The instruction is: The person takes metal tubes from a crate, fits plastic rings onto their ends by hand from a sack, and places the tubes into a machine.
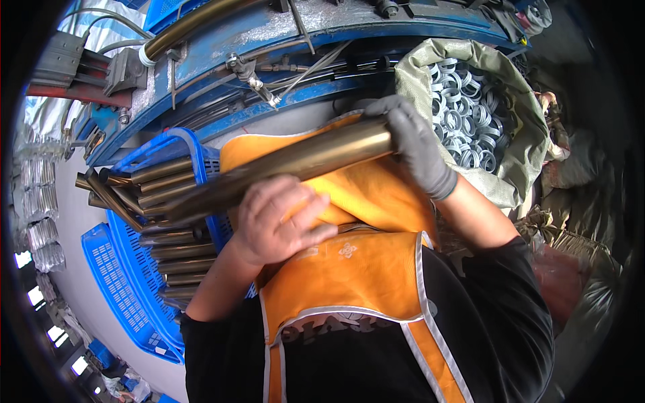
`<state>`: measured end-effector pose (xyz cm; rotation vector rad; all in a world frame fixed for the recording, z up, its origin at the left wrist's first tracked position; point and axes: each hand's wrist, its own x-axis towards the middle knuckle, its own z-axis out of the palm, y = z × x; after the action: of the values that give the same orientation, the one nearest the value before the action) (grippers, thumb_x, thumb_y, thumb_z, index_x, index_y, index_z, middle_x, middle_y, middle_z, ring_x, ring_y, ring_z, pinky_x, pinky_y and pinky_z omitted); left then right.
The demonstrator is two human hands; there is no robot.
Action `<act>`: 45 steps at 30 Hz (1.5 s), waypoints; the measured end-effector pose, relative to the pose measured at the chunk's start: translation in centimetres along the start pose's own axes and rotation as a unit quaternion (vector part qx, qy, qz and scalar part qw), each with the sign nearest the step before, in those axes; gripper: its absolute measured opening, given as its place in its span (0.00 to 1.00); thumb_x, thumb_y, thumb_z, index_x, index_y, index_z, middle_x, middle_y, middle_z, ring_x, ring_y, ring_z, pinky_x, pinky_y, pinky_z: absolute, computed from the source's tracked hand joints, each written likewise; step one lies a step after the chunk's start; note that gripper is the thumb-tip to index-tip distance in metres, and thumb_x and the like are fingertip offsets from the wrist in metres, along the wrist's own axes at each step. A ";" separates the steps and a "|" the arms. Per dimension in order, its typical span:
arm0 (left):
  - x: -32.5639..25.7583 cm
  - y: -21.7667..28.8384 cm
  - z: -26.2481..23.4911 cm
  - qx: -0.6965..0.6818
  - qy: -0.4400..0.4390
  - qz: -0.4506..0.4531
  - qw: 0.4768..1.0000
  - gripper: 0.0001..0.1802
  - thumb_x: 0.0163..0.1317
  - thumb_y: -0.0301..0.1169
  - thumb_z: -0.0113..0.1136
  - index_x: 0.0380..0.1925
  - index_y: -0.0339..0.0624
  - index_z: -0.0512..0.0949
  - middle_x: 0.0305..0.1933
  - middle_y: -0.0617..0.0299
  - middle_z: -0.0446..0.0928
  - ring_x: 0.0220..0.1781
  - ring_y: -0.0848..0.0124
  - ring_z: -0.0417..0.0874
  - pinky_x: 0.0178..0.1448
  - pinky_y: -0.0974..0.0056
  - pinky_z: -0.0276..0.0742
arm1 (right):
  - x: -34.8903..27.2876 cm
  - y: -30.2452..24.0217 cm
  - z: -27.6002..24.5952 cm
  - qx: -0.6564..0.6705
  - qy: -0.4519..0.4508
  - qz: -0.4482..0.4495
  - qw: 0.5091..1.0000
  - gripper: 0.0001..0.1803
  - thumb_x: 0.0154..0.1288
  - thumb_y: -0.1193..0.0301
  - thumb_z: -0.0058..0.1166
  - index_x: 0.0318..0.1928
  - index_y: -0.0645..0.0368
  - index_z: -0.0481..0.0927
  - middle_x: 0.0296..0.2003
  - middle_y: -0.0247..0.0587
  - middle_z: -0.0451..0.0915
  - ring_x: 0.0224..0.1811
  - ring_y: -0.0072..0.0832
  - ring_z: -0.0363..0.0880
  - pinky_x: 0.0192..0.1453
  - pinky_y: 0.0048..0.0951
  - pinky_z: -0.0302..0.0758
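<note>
A long bronze-coloured metal tube (322, 153) slants across in front of my chest, its left end lower and smeared by motion. My right hand (413, 144), in a grey glove, is closed around the tube's right end. My bare left hand (279, 218) lies along the near lower side of the tube, fingers loosely bent, apart and pointing right; whether it bears any weight I cannot tell. Behind the tube spreads the orange apron (342, 275) I wear. To the left, a blue plastic basket (195, 151) holds several similar tubes (181, 250).
A woven sack (524, 158) full of grey metal rings (467, 111) stands at the right. Across the back runs a blue machine bench (222, 70) with a clamp (127, 70) and another bronze tube (195, 30). A second blue basket (111, 282) sits at far left.
</note>
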<state>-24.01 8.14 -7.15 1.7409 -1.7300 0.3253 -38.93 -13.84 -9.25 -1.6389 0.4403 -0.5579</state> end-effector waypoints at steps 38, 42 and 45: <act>0.6 -3.2 -2.8 -0.106 -0.259 -0.316 0.907 0.35 0.50 0.33 0.75 0.59 0.38 0.74 0.53 0.45 0.80 0.55 0.52 0.83 0.57 0.58 0.77 | 0.5 -2.8 -6.7 -0.233 -0.160 -0.019 0.959 0.42 0.52 0.67 0.75 0.66 0.59 0.69 0.58 0.40 0.74 0.63 0.27 0.74 0.71 0.32 0.68; -0.3 -2.9 -2.6 -0.101 -0.300 -0.289 0.903 0.36 0.49 0.34 0.76 0.59 0.38 0.74 0.52 0.46 0.81 0.53 0.50 0.83 0.57 0.57 0.77 | 0.3 -2.4 -6.1 -0.061 -0.165 0.019 0.984 0.46 0.47 0.64 0.79 0.66 0.61 0.69 0.57 0.42 0.74 0.60 0.30 0.75 0.67 0.29 0.69; -0.4 -2.6 -2.3 -0.127 -0.314 -0.293 0.894 0.36 0.49 0.34 0.75 0.59 0.38 0.73 0.51 0.46 0.81 0.52 0.50 0.83 0.56 0.57 0.78 | -0.1 -1.4 -5.6 -0.090 -0.176 -0.017 0.980 0.42 0.54 0.54 0.73 0.64 0.62 0.70 0.57 0.44 0.73 0.60 0.34 0.73 0.67 0.32 0.68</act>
<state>-20.95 9.63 -6.41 2.1880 -1.4335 -0.7715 -42.32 -18.05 -7.36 -1.8768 0.2041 -0.2490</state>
